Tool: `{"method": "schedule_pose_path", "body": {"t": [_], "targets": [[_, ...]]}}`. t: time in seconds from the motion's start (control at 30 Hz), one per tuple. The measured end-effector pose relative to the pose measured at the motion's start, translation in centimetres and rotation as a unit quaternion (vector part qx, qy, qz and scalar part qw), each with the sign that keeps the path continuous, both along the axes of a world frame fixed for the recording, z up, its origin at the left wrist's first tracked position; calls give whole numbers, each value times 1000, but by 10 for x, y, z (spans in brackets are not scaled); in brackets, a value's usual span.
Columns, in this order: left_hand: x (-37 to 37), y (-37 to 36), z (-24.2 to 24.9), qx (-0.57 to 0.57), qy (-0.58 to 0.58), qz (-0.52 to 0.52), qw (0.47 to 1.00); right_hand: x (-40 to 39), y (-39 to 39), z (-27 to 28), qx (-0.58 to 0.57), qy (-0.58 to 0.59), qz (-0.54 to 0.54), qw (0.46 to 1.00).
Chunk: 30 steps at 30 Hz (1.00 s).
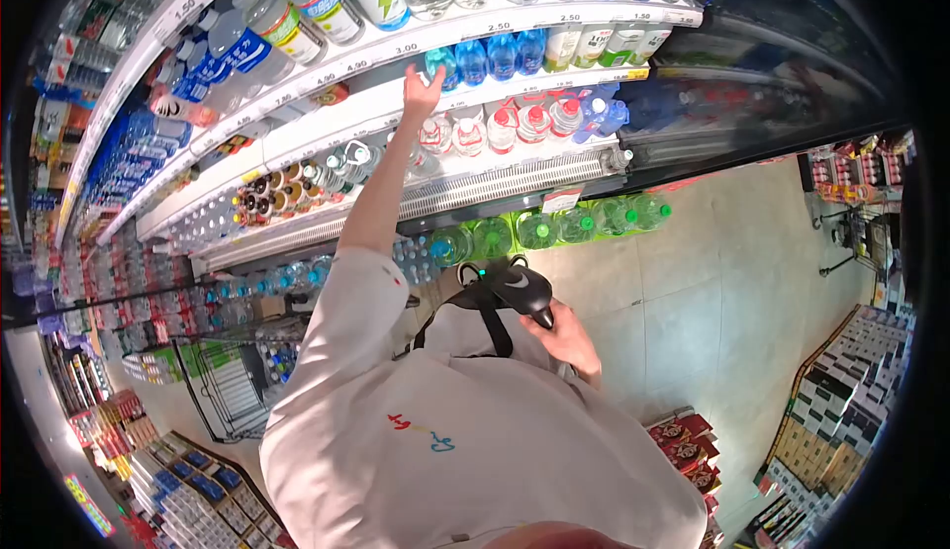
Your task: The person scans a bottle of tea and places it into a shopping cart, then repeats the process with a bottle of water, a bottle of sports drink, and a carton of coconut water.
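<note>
My left hand (424,90) reaches out to the middle shelf of a drinks cooler, below the price strip. Its fingers and thumb are apart, and the thumb overlaps a teal bottle (442,62) at the left end of a row of blue bottles (502,57). Down by my waist, my right hand (568,339) is wrapped around the grip of a black handheld scanner (522,290), whose broad head points away from me. A black strap (497,329) hangs beside the scanner.
Large red-capped jugs (534,124) line the lower shelf. Green-capped water jugs (537,230) stand on the floor before the cooler. A wire cart (223,391) is at my left. Red boxes (685,450) are stacked to my right, with more cartons (841,391) beyond.
</note>
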<state>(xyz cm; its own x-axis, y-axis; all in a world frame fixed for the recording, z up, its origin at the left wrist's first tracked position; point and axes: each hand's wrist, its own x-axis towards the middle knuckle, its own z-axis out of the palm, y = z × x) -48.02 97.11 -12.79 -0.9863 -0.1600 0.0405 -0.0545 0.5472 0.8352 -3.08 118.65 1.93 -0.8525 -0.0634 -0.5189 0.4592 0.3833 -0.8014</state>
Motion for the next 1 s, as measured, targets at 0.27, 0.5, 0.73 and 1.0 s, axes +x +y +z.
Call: {"method": "schedule_pose_path", "body": {"t": [0.27, 0.5, 0.73, 1.0], "targets": [[-47, 25, -1, -27, 110, -19, 993, 14, -11, 13, 43, -37, -92, 994], [-12, -41, -36, 145, 167, 136, 966, -1, -21, 13, 38, -7, -70, 997], [129, -110, 14, 434, -52, 233, 869, -9, -29, 8, 13, 7, -49, 999], [257, -129, 16, 633, -282, 9, 721, -7, -49, 13, -3, 34, 13, 999]]}}
